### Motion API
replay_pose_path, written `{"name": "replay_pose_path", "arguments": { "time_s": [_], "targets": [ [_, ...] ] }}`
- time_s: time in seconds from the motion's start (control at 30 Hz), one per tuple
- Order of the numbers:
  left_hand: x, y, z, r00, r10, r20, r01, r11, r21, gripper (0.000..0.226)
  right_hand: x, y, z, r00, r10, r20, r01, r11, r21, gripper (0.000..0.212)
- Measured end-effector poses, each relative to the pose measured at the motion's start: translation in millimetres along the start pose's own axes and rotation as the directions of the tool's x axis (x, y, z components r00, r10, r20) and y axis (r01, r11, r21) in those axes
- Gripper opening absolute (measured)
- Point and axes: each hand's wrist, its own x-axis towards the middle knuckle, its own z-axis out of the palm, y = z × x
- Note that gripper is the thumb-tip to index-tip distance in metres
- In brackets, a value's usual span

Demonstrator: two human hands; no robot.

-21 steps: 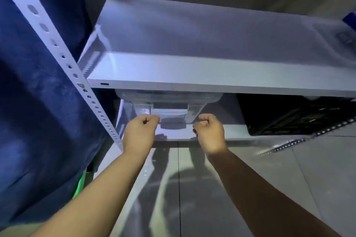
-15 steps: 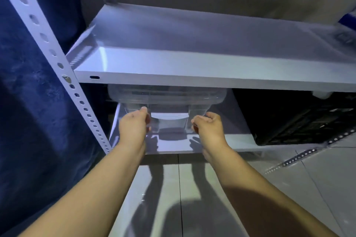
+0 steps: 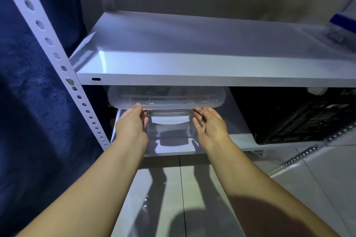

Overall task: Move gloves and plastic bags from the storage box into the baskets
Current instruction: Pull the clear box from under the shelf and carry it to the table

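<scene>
Both fists have opened since a moment ago: the left hand (image 3: 133, 124) and right hand (image 3: 211, 126) now reach, fingers spread, up to the lid rim of the clear box (image 3: 166, 98), which sits on the lower shelf (image 3: 240, 141). Nothing looks moved yet; no baskets show.

Both fists have opened: my left hand (image 3: 133, 124) and right hand (image 3: 211, 127) now reach up with loose fingers (image 3: 139, 107) to the storage box (image 3: 166, 97) lid's front rim, no longer at its clasps.
</scene>
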Motion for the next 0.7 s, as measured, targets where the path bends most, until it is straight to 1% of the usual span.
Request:
{"name": "replay_pose_path", "arguments": {
  "time_s": [0.07,0.17,0.23,0.3,0.4,0.47,0.5,0.53,0.57,0.6,0.63,0.67,0.7],
  "targets": [
    [-14,-3,-6,1.0,0.002,-0.025,-0.002,1.0,-0.006,0.016,-9,0,-2,0.998,0.006,-0.058,-0.007,1.0,-0.016,0.008],
    [-37,-6,-18,0.999,-0.03,-0.021,0.029,0.999,-0.033,0.019,-29,-2,-7,0.992,0.025,-0.123,-0.025,1.0,-0.002,0.013],
    [-52,-7,-29,0.997,-0.065,-0.033,0.065,0.998,-0.025,0.02,-46,-5,-11,0.985,0.058,-0.162,-0.053,0.998,0.036,0.012],
    [-67,-9,-44,0.993,-0.115,-0.035,0.116,0.993,0.007,0.021,-65,-6,-16,0.978,0.09,-0.186,-0.086,0.996,0.029,0.011],
    [-87,-7,-71,0.97,-0.236,-0.051,0.238,0.97,0.055,0.016,-93,-5,-26,0.95,0.16,-0.268,-0.174,0.984,-0.028,0.012],
    [-99,-4,-88,0.959,-0.273,-0.078,0.28,0.954,0.104,0.014,-113,-5,-35,0.942,0.156,-0.298,-0.2,0.972,-0.123,0.016],
    [-104,0,-95,0.961,-0.257,-0.103,0.27,0.952,0.146,0.012,-122,-5,-39,0.94,0.156,-0.302,-0.209,0.966,-0.15,0.017],
    [-105,3,-102,0.965,-0.222,-0.137,0.247,0.949,0.197,0.011,-130,-4,-43,0.937,0.161,-0.309,-0.211,0.968,-0.135,0.014],
    [-106,8,-106,0.969,-0.176,-0.175,0.218,0.942,0.257,0.016,-139,-4,-46,0.933,0.174,-0.316,-0.213,0.973,-0.092,0.012],
    [-105,12,-111,0.969,-0.126,-0.213,0.19,0.93,0.314,0.024,-146,-4,-50,0.925,0.185,-0.332,-0.214,0.975,-0.053,0.014],
    [-102,18,-114,0.969,-0.064,-0.239,0.157,0.905,0.396,0.033,-152,-3,-53,0.916,0.203,-0.346,-0.226,0.974,-0.028,0.017],
    [-99,22,-115,0.97,0.007,-0.243,0.122,0.85,0.512,0.043,-158,-3,-56,0.907,0.217,-0.361,-0.241,0.97,-0.021,0.019],
    [-97,27,-115,0.976,0.064,-0.207,0.081,0.778,0.624,0.048,-164,-4,-59,0.899,0.235,-0.369,-0.257,0.966,-0.013,0.021]
  ]
}}
